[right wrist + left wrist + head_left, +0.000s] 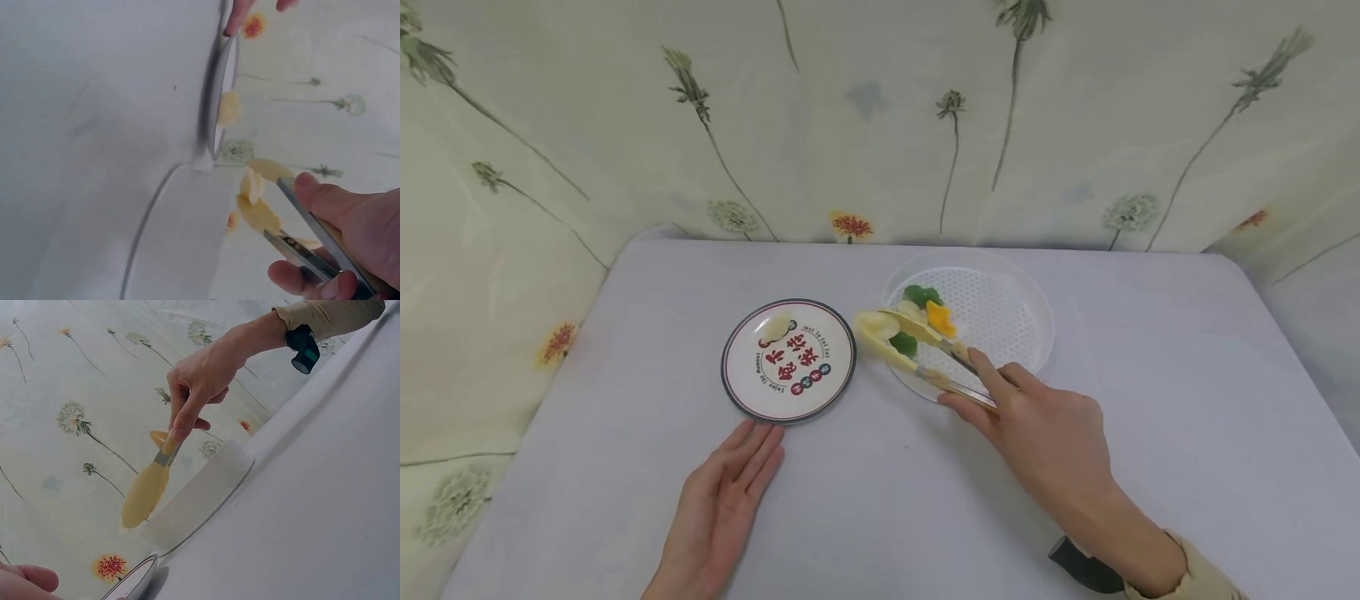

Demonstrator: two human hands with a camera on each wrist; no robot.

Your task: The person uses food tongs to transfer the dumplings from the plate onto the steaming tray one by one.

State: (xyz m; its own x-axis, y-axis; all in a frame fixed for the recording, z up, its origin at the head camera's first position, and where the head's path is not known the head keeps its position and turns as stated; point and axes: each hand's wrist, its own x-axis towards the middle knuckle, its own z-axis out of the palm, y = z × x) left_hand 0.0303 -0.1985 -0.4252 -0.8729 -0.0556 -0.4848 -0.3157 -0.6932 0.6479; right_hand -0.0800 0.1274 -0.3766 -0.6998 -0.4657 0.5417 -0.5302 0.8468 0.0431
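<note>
Above white cloth (865, 508), yellow-tipped tongs (931, 377) lie between the right fingers (989, 375).

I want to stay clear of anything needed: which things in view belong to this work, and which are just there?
Apparently in use:
tongs, held by the right hand
pale slice between their tips
plate with another pale slice; left hand at its rim
round container with green pieces and yellow piece

Just there:
floral cloth
white table cover
dark wrist device
</note>
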